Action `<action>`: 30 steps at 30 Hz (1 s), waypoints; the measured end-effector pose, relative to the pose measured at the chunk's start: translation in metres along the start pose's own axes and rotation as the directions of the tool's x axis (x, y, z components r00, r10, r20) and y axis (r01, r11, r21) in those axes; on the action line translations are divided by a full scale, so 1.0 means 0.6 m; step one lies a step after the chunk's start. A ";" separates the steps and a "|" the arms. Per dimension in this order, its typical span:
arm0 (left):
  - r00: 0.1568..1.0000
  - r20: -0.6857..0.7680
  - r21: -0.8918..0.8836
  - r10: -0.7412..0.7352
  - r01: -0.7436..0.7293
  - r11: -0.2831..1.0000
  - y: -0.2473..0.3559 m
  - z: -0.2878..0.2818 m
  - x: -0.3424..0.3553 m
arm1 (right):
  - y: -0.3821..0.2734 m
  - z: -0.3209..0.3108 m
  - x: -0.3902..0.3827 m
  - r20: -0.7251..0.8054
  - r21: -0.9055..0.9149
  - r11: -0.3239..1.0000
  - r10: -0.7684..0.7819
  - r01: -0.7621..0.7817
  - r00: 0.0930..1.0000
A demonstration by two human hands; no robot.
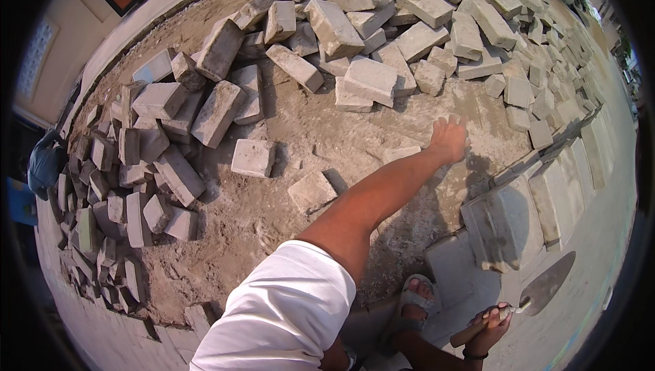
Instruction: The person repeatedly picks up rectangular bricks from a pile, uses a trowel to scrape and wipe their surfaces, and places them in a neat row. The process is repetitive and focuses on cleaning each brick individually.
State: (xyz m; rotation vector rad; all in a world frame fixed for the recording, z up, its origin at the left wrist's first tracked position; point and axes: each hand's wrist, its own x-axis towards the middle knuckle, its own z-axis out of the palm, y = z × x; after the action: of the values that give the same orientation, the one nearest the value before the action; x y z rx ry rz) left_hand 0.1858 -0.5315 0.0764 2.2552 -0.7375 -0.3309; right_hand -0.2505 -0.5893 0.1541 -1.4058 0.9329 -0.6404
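Observation:
My left hand point(449, 140) reaches out palm down over the sandy ground point(382, 122), fingers apart and holding nothing. Whether its fingertips touch the sand is hard to tell. Beside that wrist a pale block point(401, 153) lies low in the sand, partly covered by my forearm. Two loose blocks, one whole-looking point(253, 157) and one broken point(312, 191), sit left of my arm. Down at the lower right, my right hand point(490, 330) is closed round the wooden handle of a trowel point(549, 286), its grey blade pointing up and right above the paving.
Heaped concrete blocks point(368, 81) curve along the far side, with another pile point(140, 166) at the left. Large kerb blocks point(505, 224) line the right edge beside the grey pavement point(580, 289). My sandalled foot point(415, 299) stands near the lower middle. A building wall point(78, 23) rises far left.

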 end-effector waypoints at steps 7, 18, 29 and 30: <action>0.831 -0.366 0.105 -0.419 0.485 0.868 -0.290 -0.136 -0.033 | -0.034 0.093 -0.050 0.363 -0.269 0.929 -0.149 0.256 0.920; 0.517 -0.630 0.135 -0.580 0.808 0.573 -0.536 -0.386 -0.345 | 0.031 0.050 0.015 0.521 -0.447 0.877 0.094 0.177 0.848; 0.106 -0.186 -0.982 -0.977 -0.042 0.183 -0.778 -0.438 -0.535 | 0.049 0.001 0.024 0.495 -0.627 0.734 0.118 0.260 0.861; 0.142 -0.182 -0.981 -0.973 -0.096 0.169 -0.775 -0.442 -0.528 | 0.048 -0.014 0.022 0.491 -0.720 0.608 0.107 0.334 0.864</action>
State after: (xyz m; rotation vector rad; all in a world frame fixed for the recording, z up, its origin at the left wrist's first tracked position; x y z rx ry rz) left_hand 0.2370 0.0727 -0.0638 1.0544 0.9656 0.2135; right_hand -0.2551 -0.6017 0.1243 -2.3169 0.7114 0.1323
